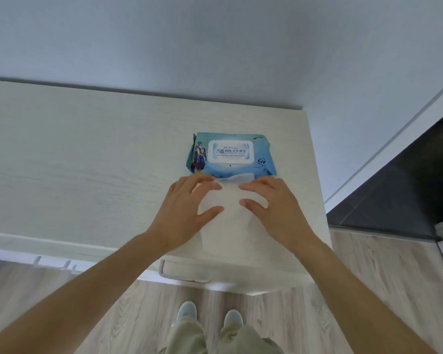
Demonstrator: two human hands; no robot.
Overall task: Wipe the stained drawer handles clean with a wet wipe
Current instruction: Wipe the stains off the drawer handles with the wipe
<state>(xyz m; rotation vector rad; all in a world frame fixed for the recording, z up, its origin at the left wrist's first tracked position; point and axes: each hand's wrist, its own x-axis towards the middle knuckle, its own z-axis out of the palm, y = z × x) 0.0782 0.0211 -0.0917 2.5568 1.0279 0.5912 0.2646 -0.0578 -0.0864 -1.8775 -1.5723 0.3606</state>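
Note:
A white wet wipe point(226, 221) lies flat on the pale wood-grain cabinet top point(87, 162), just in front of a blue wipe pack point(230, 153) whose lid is closed. My left hand point(187, 208) rests on the wipe's left side, fingers spread and pressing down. On the wipe's right side my right hand point(274, 208) presses the same way. Below the front edge a white drawer handle point(184, 275) sticks out, with a small reddish stain near its right end. More white handles point(51, 263) show further left under the edge.
A grey-white wall rises behind the cabinet. To the right a white door frame point(394, 141) borders a dark tiled floor point(404, 190). Light wood flooring point(368, 290) lies below, with my legs and pale shoes point(210, 315) close to the cabinet front.

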